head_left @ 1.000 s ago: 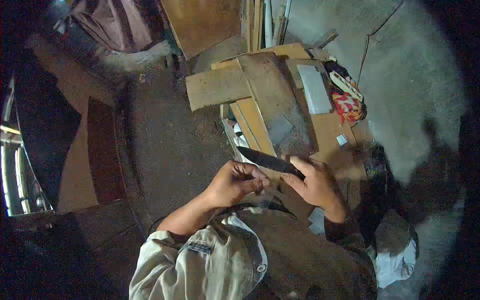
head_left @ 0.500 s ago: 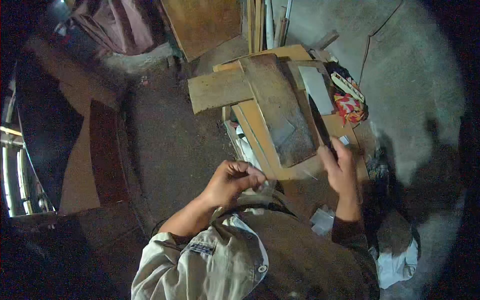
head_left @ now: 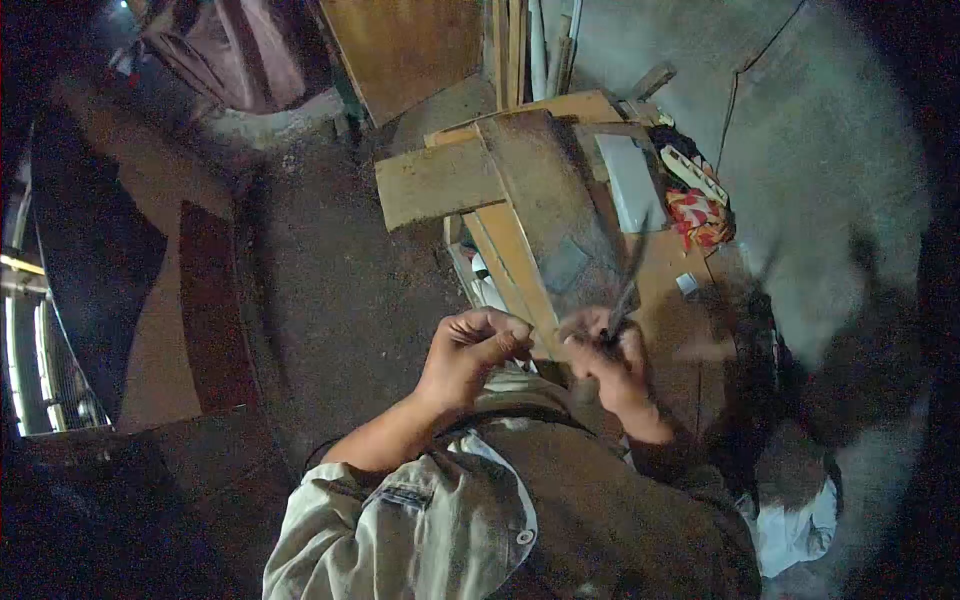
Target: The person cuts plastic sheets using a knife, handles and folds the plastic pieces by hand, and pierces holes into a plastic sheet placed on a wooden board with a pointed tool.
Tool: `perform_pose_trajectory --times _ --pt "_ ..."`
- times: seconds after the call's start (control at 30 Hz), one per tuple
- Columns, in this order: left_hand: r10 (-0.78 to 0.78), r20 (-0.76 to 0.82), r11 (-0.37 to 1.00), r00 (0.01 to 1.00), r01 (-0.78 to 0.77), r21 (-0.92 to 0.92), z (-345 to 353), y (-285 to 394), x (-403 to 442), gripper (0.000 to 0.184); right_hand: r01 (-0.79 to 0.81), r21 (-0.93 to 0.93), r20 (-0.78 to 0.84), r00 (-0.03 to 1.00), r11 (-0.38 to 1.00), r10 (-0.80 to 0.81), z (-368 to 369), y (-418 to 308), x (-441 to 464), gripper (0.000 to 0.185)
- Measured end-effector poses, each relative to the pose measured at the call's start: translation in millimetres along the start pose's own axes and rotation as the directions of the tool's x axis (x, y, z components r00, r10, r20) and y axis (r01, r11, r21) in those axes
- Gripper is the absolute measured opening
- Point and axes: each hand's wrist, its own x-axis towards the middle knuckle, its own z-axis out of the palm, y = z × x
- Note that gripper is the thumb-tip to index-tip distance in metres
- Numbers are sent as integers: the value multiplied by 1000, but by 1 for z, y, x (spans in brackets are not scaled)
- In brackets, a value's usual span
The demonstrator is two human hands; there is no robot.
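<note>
My left hand (head_left: pixel 470 355) is closed in a pinch in front of my body, thumb pressed against the fingertips. Whatever it holds is too small to make out. Close beside it on the right, my right hand (head_left: pixel 610 360) is closed round a knife (head_left: pixel 627 290), smeared by motion. The dark, narrow blade points up and away from me. Just beyond both hands lies a worn wooden board (head_left: pixel 545 190) with a dark, dusty surface, on top of other boards.
A pale rectangular piece (head_left: pixel 630 180) and a red-and-yellow cloth (head_left: pixel 698 217) lie at the right of the boards. A small white piece (head_left: pixel 686 284) sits nearer. Sheet panels (head_left: pixel 215 310) stand at left. A wooden panel (head_left: pixel 410 50) leans at the back, beside upright sticks (head_left: pixel 510 50).
My right hand has moved left and slightly down with the knife, coming close to my left hand. The left hand has shifted slightly up. Clear plastic near my lap is now hidden.
</note>
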Motion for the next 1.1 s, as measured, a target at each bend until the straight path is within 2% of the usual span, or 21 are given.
perform_pose_trajectory --times 0.1,0.17,0.23,0.27,0.37,0.47,0.5,0.57,0.67,0.8,0.9,0.97,1.03,1.1 --pt "40 -66 993 997 -47 -111 2 -4 3 11 -87 -55 76 993 995 91 10 1 0 13" --pt "16 -77 996 997 -22 -83 2 -1 1 11 -95 -37 20 995 995 96 12 5 1 14" --pt "20 -71 996 997 -25 -81 2 -7 0 12 -17 -28 -132 991 999 13 8 8 5 14" --pt "28 -63 997 998 -33 -77 2 -9 0 12 93 -23 -60 994 995 -94 1 15 8 11" --pt "-19 -65 994 998 13 -106 6 -4 -3 13 -6 -60 -64 998 998 3 9 2 6 12" --pt "-85 -19 990 996 82 -118 3 -8 -3 13 29 -41 -43 999 999 -31 9 10 6 13" --pt "-84 -20 989 996 81 -120 2 -9 -3 13 29 -42 -41 999 999 -31 9 9 6 13" --pt "-66 2 996 998 66 -56 1 -10 -3 14 26 -188 -46 998 982 -35 8 3 7 15" --pt "-37 20 999 999 37 -4 2 -7 -3 10 -34 -232 3 999 972 35 2 1 7 16" --pt "-33 63 999 997 32 24 1 -7 -4 16 1 -310 30 999 951 9 2 -6 6 14" --pt "-55 43 998 998 57 -30 0 -6 -3 15 -38 -398 46 997 916 61 -1 -10 4 17" --pt "-92 21 971 996 94 -221 -1 1 -3 14 121 -325 -14 991 938 -133 -5 -6 3 16" --pt "-111 6 958 994 109 -265 -4 8 -3 11 95 -319 12 995 943 -97 -8 -26 -3 16" --pt "-68 -43 948 997 51 -314 -7 13 -3 14 182 -573 104 983 799 -150 -23 -32 -7 17"
